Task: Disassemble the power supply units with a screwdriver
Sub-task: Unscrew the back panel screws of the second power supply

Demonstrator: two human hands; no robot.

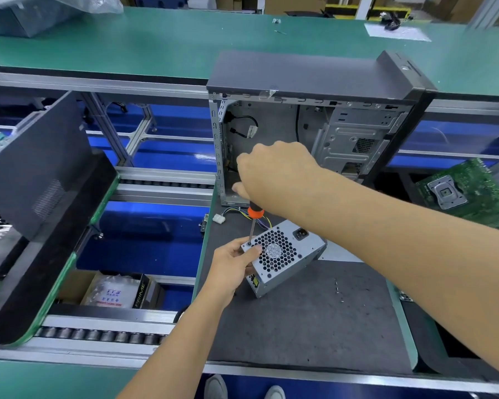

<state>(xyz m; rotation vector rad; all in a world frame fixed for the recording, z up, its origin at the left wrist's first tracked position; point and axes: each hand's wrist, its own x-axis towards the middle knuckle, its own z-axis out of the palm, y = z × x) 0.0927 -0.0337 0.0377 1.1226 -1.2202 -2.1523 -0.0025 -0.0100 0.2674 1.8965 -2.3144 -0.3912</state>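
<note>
- Dark work mat (pixel 314 321) on a tray beside the conveyor, carrying everything below.
- Open computer case (pixel 314 116) standing upright at the far edge of the mat, side panel off, bare metal inside.
- Green circuit board (pixel 473 191) lying off the right edge, near the case.
- Power supply (pixel 283 254) tilted on one corner near the mat's left edge, fan grille up, coloured wires (pixel 234 211) trailing toward the case.
- Right hand (pixel 271 174) above the power supply, fist clenched round the screwdriver (pixel 254 217) handle, shaft pointing down, tip at the grille's near-left corner screw.
- Left hand (pixel 231 266) at the power supply's left side, gripping it, thumb pressed on the grille just beside the tip.
- Few loose screws (pixel 339 292) on the mat, right of the power supply.
</note>
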